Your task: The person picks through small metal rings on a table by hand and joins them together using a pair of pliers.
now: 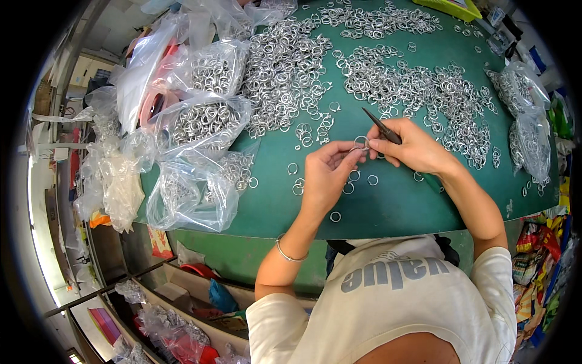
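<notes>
A small silvery metal ring (362, 141) is pinched at the fingertips of my left hand (327, 170), above the green table. My right hand (418, 145) is closed around a pair of pliers (383, 126); their dark pointed jaws stick out up and to the left, and a green handle shows below the palm. The right thumb and fingertips also meet near the ring, though whether they grip it I cannot tell. Several loose rings (372, 180) lie on the table close beneath my hands.
Large heaps of metal rings (285, 73) cover the back of the green table (267, 209). Clear plastic bags of rings (203, 124) crowd its left side, and more bags (528, 130) lie at the right edge. A yellow-green basket (451, 7) stands at the far right.
</notes>
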### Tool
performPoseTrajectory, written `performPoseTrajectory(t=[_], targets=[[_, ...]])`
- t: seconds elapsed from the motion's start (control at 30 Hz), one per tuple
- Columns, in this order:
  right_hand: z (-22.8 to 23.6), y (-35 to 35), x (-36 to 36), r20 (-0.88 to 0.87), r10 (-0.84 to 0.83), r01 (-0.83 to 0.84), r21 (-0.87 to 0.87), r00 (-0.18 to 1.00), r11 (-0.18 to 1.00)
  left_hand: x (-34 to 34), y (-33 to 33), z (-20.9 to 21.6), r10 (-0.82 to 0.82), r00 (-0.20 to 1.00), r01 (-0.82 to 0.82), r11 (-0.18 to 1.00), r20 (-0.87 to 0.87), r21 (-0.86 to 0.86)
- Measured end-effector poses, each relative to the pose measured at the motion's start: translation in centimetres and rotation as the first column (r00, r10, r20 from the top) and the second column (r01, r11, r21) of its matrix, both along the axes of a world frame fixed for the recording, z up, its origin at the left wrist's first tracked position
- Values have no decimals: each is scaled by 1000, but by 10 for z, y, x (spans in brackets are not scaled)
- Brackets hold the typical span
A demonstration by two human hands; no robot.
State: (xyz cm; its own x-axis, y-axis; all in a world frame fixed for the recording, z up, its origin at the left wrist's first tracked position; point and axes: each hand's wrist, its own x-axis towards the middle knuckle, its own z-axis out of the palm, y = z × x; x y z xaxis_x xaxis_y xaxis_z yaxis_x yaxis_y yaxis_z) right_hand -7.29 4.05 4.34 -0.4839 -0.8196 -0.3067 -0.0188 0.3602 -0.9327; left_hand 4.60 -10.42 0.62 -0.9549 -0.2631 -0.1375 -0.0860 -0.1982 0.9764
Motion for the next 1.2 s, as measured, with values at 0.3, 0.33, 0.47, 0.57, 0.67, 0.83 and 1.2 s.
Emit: performPoseTrajectory(t=[0.3,0.33,0.47,0.57,0.67,0.83,1.2], targets=[[7,10,17,54,-64,68,-72,996,995,12,10,4,130,989,-117,981,-76,154],[6,10,19,36,-75,78,-77,997,994,14,12,3,133,986,-121,986,-105,111],[7,10,22,-30,-94,92,-44,995,995,23,22,9,156,986,-151,985,-58,83],[3,12,23,-106,-71,63,-71,992,995,26,25,9,103,989,-113,990,-104,-90],[8,10,28,-156,-98,86,-79,983,993,25,22,11,116,987,-140,963,-114,-231],[11,10,29,-238,-38,29,-42,971,999,19,28,19,138,954,-224,919,-268,-323],[12,16,46,-585,87,39,199,806,979,17,25,5,401,902,-424,895,-162,-143]])
